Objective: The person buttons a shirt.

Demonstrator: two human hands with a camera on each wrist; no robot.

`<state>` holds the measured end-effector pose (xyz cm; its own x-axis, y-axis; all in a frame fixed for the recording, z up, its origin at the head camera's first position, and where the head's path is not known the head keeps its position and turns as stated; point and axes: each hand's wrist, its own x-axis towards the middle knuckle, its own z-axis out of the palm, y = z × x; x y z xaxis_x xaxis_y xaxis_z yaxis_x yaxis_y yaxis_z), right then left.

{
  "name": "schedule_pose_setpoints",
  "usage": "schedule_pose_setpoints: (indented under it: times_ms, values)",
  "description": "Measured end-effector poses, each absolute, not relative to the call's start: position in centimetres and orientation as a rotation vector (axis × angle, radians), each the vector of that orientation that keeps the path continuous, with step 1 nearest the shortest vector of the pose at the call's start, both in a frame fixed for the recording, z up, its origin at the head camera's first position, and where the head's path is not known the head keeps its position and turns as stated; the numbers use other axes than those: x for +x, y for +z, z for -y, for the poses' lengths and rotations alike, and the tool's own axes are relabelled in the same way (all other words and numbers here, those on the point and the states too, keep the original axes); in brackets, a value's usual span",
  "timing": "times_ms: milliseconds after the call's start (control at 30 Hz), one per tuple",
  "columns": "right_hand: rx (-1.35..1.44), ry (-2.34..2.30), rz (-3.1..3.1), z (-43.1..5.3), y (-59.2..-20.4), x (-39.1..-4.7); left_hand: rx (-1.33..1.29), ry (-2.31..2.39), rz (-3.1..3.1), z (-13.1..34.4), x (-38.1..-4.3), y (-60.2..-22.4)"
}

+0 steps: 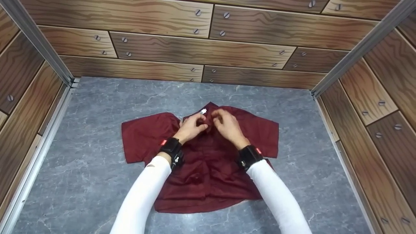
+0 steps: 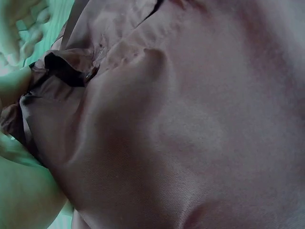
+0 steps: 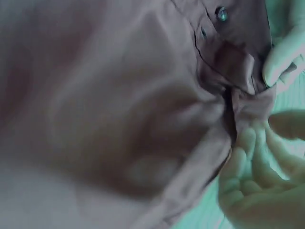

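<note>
A dark red short-sleeved shirt (image 1: pixel 204 169) lies spread out, with its collar toward the far side and a small white label (image 1: pixel 203 111) at the neck. My left hand (image 1: pixel 192 127) pinches the collar fabric between thumb and fingers; a fold of cloth (image 2: pixel 47 90) bunches there in the left wrist view. Just to the right, my right hand (image 1: pixel 227 125) has its fingers bent at the other side of the collar. In the right wrist view these fingers (image 3: pixel 248 157) and the thumb meet on the collar edge (image 3: pixel 255 107). A button (image 3: pixel 221 13) shows on the front.
The shirt rests on a grey marbled surface (image 1: pixel 94 188). Wood-patterned panels (image 1: pixel 169 45) wall it in at the back and both sides, with metal rails (image 1: pixel 42 156) along the corners and edges. Black bands (image 1: pixel 250 157) are strapped round both wrists, over white sleeves.
</note>
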<state>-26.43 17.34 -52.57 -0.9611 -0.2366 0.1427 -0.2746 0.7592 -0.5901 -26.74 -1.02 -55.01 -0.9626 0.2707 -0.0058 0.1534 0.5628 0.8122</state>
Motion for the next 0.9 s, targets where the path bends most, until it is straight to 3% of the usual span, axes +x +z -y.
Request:
schedule_pose_setpoints:
  times_ms: [233, 900]
  values:
    - [0.875, 0.595, 2.845, -17.4, -52.2, -27.2, 0.373, 1.316, -2.751, 0.6, -26.8, -55.0]
    - [0.876, 0.314, 2.945, -17.7, -51.5, -28.4, 0.499, 1.364, -2.779, 0.8, -26.7, -55.1]
